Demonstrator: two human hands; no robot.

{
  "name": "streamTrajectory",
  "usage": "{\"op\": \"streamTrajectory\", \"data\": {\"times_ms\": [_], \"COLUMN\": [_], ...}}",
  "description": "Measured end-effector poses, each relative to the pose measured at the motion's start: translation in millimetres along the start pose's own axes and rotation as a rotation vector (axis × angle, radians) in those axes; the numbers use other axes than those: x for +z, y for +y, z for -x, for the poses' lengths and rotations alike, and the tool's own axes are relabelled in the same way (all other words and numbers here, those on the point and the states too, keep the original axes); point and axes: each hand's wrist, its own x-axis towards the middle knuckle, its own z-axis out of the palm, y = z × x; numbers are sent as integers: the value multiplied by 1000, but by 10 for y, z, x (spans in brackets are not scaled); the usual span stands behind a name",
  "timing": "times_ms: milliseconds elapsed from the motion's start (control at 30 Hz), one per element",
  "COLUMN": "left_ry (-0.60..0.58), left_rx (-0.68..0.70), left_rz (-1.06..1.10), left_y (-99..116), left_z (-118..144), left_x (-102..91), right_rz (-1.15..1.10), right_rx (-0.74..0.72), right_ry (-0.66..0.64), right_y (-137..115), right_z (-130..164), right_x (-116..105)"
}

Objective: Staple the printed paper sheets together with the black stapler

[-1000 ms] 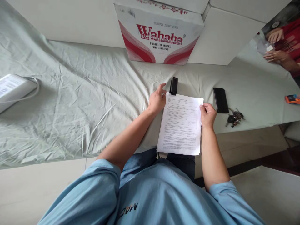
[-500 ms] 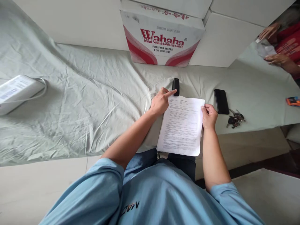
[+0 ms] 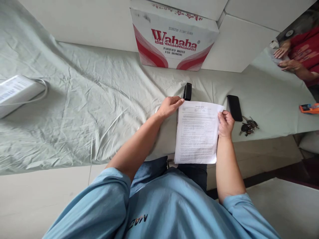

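Note:
A printed sheet of paper (image 3: 198,132) lies partly over the front edge of a table covered with a pale green cloth (image 3: 99,99). My right hand (image 3: 226,123) grips the sheet's right edge near the top. My left hand (image 3: 170,106) rests on the cloth at the sheet's top left corner, fingers loosely together, fingertips touching that corner. A small black stapler (image 3: 187,91) stands just beyond the left fingertips, apart from the paper.
A Wahaha water carton (image 3: 174,36) stands at the back against the wall. A black phone (image 3: 234,108) and a bunch of keys (image 3: 249,126) lie right of the paper. A white box with cable (image 3: 17,94) sits far left. Another person's hands (image 3: 284,58) work at the far right.
The sheet has shifted a little to the right with my right hand. My left hand stopped pointing at the stapler and now lies flatter at the paper's corner.

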Motion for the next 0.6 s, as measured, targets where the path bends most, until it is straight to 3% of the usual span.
{"op": "streamTrajectory", "data": {"times_ms": [600], "left_ry": [19], "left_rx": [-163], "left_rz": [351], "left_y": [45], "left_z": [-14], "left_x": [-18], "right_rz": [64], "right_rx": [-33], "right_ry": [25], "right_y": [47], "right_z": [-13], "right_x": [11]}}
